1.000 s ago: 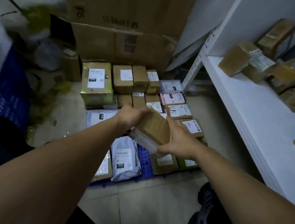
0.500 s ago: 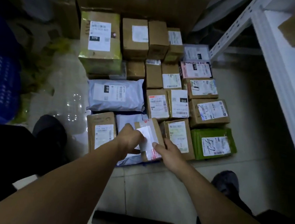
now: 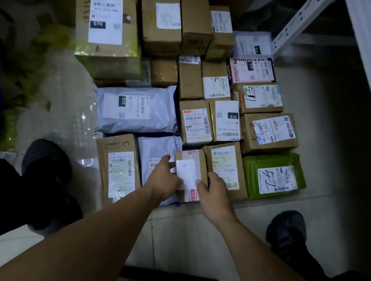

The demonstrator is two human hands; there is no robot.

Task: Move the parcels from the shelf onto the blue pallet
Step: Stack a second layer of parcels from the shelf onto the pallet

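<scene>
Head view: both hands, left hand (image 3: 166,179) and right hand (image 3: 214,191), clamp the small parcel (image 3: 190,172); press it flat, label up, at six o'clock of the stack.

Small parcel (image 3: 194,164): brown cardboard, matt, clear glossy tape, white paper label. Grey mailer bags (image 3: 137,109): smooth plastic film, slight sheen. Green parcel (image 3: 273,175): glossy wrap. Large box (image 3: 107,29): cardboard under shiny yellow-green tape. Shelf upright (image 3: 297,21): white painted perforated metal. Floor (image 3: 192,233): smooth pale tile.
</scene>
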